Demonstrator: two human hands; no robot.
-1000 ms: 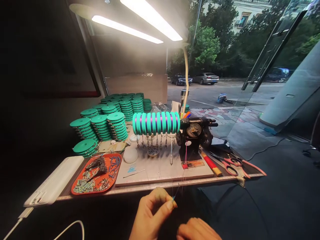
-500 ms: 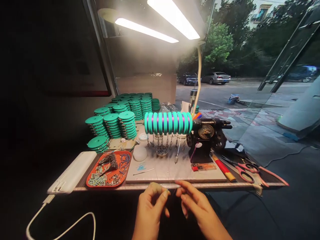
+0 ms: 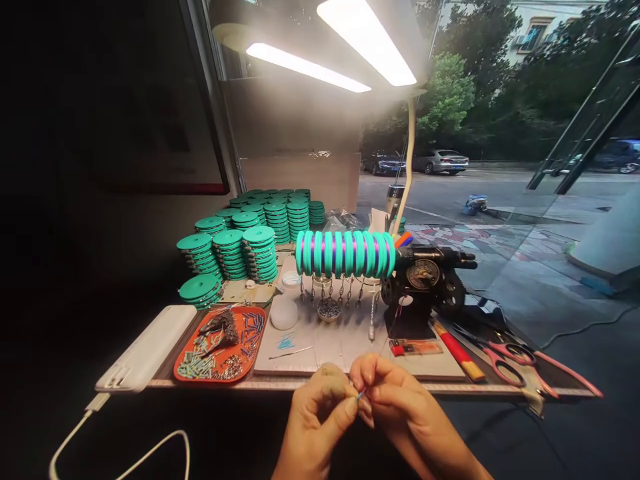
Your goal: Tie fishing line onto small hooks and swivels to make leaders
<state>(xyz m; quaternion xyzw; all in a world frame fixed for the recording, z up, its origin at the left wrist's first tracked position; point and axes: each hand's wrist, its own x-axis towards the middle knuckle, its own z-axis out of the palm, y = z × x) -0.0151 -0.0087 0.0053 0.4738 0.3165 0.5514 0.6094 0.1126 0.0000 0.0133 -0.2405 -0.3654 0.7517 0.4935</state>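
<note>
Both my hands are just in front of the near edge of the desk [image 3: 157,384], brought together at the fingertips. Left hand [image 3: 320,419]: thumb and forefinger pinch a thin blue piece [image 3: 361,395]. Right hand [image 3: 413,404]: thumb and forefinger pressed together at the other end of that piece; too small to tell whether they grip it or some finer strand. Piece located between the two sets of fingertips, below the front edge of the pale board [image 3: 325,363].

On the board, beyond my hands: small bowl [image 3: 329,320] of dark beads; to its left, a whitish round container [image 3: 284,314], with loose blue bits [image 3: 286,343] near it and a slender metal tool [image 3: 291,353] lying in front. Above the bowl, a row of teal rings [image 3: 345,255] set side by side on a horizontal axis, purple showing between them, metal swivels [image 3: 341,294] hanging beneath. Black geared machine [image 3: 425,275] at the right end of the row; orange lighter [image 3: 419,348] below it.

Left of the board: orange-red tray [image 3: 220,375] of small tubes and metal parts, then a white power bank [image 3: 145,348] with a cable attached. Behind these, stacks of green discs [image 3: 259,252]. Right side: red-and-yellow handle [image 3: 457,350], pink-handled scissors [image 3: 501,369] beside it. Lamp [image 3: 367,41] lit overhead.
</note>
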